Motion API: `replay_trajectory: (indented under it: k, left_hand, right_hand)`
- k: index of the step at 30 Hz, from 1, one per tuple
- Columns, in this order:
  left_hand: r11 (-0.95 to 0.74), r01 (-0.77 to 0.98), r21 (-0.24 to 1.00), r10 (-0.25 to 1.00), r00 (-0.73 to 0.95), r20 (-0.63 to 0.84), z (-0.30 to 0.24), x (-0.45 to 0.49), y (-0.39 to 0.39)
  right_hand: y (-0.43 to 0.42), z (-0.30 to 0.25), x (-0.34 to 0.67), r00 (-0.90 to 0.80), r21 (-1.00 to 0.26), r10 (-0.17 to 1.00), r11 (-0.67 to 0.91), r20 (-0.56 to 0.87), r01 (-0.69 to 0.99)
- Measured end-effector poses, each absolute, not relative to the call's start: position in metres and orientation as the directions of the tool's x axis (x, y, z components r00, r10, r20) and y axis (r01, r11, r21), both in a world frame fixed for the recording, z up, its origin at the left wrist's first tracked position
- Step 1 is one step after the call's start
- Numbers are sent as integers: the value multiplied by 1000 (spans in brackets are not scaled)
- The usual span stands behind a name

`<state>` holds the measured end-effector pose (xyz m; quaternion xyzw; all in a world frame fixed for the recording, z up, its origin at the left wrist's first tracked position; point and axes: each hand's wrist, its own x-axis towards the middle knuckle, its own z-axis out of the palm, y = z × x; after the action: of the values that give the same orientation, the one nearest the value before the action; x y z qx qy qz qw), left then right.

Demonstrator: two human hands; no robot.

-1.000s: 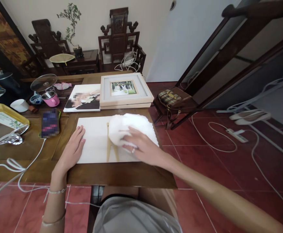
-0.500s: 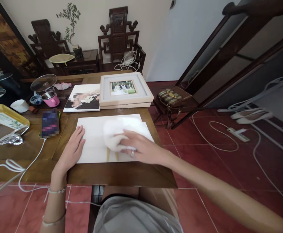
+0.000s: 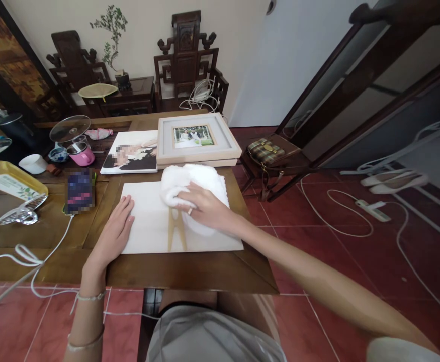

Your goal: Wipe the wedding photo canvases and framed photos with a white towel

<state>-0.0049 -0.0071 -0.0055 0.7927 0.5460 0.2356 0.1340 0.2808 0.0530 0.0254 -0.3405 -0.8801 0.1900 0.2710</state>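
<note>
A flat white board (image 3: 144, 216) lies near the table's front edge, with a tan, forked piece like a stand (image 3: 175, 229) on its lower middle. My left hand (image 3: 116, 234) rests with fingers stretched out along the board's left edge. Over the board's upper right part, my right hand (image 3: 208, 208) grips a bunched white towel (image 3: 197, 176) and presses it down. The towel covers the board's far right corner and the top of the forked piece.
Behind the board sit a light wooden photo frame (image 3: 223, 136) and a photo panel (image 3: 110, 161). At left are a phone (image 3: 79, 191) on a cable, a pink cup (image 3: 81, 156), an oil bottle (image 3: 16, 181) and a silver hair claw (image 3: 23, 211).
My right hand has pushed the towel away from me toward the board's far edge, uncovering more of the forked piece. My left hand keeps its place on the board.
</note>
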Motion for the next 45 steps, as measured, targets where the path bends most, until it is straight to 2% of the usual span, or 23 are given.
replay_trajectory:
  k: [3, 7, 12, 14, 18, 25, 30, 33, 37, 45]
  left_hand:
    - [-368, 805, 465, 928, 291, 231, -7, -5, -7]
    - [-366, 805, 466, 929, 291, 228, -7, -5, -7]
    - [-371, 807, 460, 927, 294, 232, -6, -4, -7]
    - [-366, 809, 459, 929, 290, 228, -6, -4, -7]
    - [-359, 810, 464, 932, 288, 220, -6, -4, -6]
    - [-359, 806, 470, 932, 289, 216, -5, -5, -7]
    - [-363, 801, 477, 931, 291, 220, -5, -4, -7]
    - [-354, 799, 486, 935, 286, 212, -5, -4, -7]
    - [-356, 802, 480, 934, 288, 212, -5, -4, -6]
    - [-365, 804, 470, 930, 293, 222, -8, -6, -6]
  right_hand:
    - [16, 26, 281, -681, -500, 631, 754, 371, 426]
    - [-32, 31, 284, -789, -482, 528, 805, 315, 346]
    - [-46, 39, 288, -888, -515, 378, 833, 261, 203]
    - [-36, 42, 289, -885, -540, 388, 817, 257, 201]
    - [-2, 39, 284, -821, -577, 498, 770, 278, 272]
    - [65, 33, 265, -698, -547, 670, 693, 251, 469]
    - [82, 36, 254, -628, -536, 735, 649, 257, 540]
    - [71, 29, 249, -633, -461, 730, 669, 258, 583]
    - [32, 19, 248, -684, -367, 657, 750, 317, 550]
    - [-56, 34, 258, -841, -370, 480, 850, 249, 375]
